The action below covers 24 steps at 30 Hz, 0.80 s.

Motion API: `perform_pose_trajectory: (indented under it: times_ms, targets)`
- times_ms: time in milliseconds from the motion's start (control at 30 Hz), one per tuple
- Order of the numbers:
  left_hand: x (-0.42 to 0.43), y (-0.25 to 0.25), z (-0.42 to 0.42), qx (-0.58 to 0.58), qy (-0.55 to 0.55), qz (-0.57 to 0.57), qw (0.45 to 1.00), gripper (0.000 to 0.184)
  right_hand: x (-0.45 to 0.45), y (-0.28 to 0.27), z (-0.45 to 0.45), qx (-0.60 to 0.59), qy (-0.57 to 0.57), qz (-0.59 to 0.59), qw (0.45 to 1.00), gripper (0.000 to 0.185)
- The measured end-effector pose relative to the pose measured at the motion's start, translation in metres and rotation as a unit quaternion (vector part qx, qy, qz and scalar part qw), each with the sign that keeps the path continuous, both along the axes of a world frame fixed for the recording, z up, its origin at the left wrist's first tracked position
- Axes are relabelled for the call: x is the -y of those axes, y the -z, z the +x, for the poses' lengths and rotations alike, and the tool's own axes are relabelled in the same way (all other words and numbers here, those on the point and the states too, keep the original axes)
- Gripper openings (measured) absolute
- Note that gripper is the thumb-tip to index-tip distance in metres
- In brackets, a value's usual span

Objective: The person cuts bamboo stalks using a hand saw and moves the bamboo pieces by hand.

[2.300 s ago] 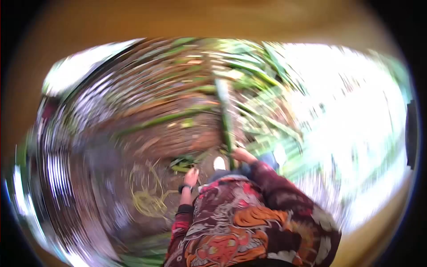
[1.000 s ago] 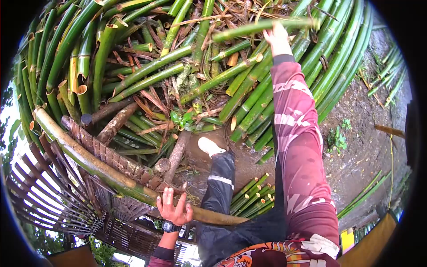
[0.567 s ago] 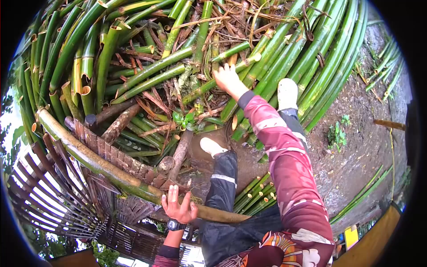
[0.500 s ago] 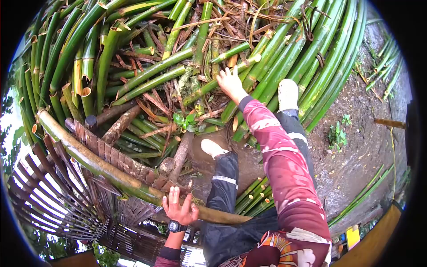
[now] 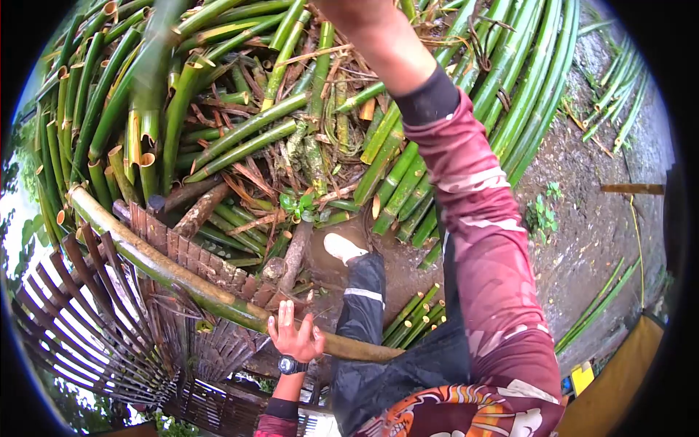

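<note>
My right hand [image 5: 364, 20] is raised close to the camera at the top edge, its fingers outside the view. A blurred green bamboo pole [image 5: 156, 62] shows very near the camera at upper left; where the hand grips it is hidden. My left hand [image 5: 295, 336], with a watch on its wrist, has its fingers spread over a thick bamboo rail [image 5: 189, 280]. Whether the palm rests on that rail I cannot tell. Cut green bamboo poles [image 5: 400, 186] lie beneath my right arm.
A heap of cut bamboo [image 5: 251, 138] fills the upper left, mixed with dry brown scraps. Long green poles [image 5: 539, 80] lie at upper right. My white boot [image 5: 342, 247] stands on wet mud. A slatted structure [image 5: 95, 328] is at lower left. More poles lie at far right.
My right hand has risen from the heap towards the camera. The bamboo pole it was touching has left its place on the heap. My left hand has stayed nearly still.
</note>
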<state>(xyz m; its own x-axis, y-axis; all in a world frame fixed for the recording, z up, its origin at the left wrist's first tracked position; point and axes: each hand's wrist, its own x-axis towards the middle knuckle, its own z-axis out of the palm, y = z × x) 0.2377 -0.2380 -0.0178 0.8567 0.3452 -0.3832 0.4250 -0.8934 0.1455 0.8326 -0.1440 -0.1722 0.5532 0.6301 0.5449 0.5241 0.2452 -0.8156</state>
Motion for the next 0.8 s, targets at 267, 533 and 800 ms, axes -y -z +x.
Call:
perform_pose_trajectory:
  times_ms: [267, 533, 800]
  targets:
    - [-0.001, 0.003, -0.005, 0.006, 0.0, -0.008, 1.0, 0.032, 0.087, 0.204, -0.171, -0.272, 0.312, -0.621, 0.666, 0.082]
    - [-0.003, 0.005, -0.011, 0.013, 0.008, -0.011, 1.0, 0.033, 0.129, 0.295, -0.246, -0.184, 0.447, -0.691, 0.538, 0.09]
    - [-0.003, 0.003, -0.006, 0.021, -0.011, -0.014, 1.0, 0.031, 0.113, 0.261, -0.203, -0.584, 0.39, -0.294, 0.648, 0.071]
